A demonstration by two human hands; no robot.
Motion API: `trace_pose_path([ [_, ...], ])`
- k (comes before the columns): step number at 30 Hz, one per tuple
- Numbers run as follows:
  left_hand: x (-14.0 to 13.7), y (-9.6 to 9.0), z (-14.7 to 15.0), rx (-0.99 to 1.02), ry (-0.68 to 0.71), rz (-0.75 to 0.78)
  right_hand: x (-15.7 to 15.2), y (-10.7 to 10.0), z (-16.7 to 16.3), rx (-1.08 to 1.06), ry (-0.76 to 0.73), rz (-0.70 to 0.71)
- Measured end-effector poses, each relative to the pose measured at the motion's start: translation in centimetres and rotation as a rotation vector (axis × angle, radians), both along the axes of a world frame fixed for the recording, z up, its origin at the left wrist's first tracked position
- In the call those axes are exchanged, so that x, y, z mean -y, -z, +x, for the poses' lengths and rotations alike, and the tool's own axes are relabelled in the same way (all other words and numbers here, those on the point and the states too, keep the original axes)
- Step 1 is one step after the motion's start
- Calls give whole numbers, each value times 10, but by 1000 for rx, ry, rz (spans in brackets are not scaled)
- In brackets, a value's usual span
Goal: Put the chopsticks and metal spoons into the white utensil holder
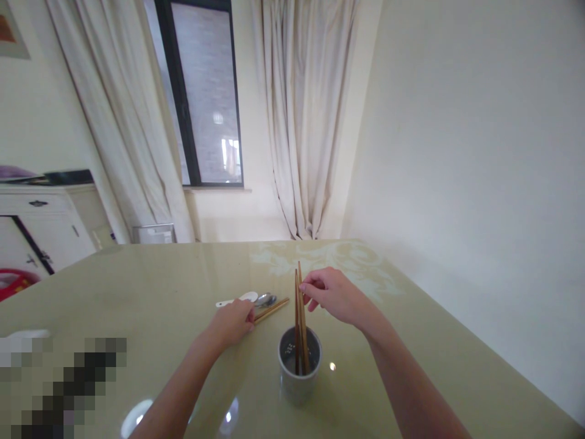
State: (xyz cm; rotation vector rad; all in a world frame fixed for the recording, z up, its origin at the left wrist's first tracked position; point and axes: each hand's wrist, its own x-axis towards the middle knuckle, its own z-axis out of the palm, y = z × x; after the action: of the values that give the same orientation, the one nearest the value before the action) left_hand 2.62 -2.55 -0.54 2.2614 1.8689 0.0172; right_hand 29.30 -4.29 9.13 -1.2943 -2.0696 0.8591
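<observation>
Just right of centre, the right hand (336, 297) pinches the upper ends of a pair of chopsticks (300, 323) that stand nearly upright in a grey cup (299, 373) in the lower middle of the frame. Left of it, the left hand (233, 323) lies on the table (137, 286), fingers curled over the near end of another chopstick (273, 310) lying flat. Just above that lie a metal spoon (266, 299) and a white spoon (237, 299). Curtains (297, 122) and a window (201, 91) fill the upper frame.
</observation>
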Motion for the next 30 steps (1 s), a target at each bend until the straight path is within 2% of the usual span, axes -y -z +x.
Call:
trace_pose_path([
  [8,5,-4,7,-29,34,18,4,-7,3,-4,20,57],
  [14,7,-7,7,-24,40,14,3,-4,5,-5,-7,-38],
  [24,7,-8,6,17,51,-12,2,2,6,67,-13,-35],
  [27,6,-15,1,105,65,2,3,0,6,100,-32,-35],
  [30,9,-34,-7,315,86,47,5,-4,10,129,-25,-9],
])
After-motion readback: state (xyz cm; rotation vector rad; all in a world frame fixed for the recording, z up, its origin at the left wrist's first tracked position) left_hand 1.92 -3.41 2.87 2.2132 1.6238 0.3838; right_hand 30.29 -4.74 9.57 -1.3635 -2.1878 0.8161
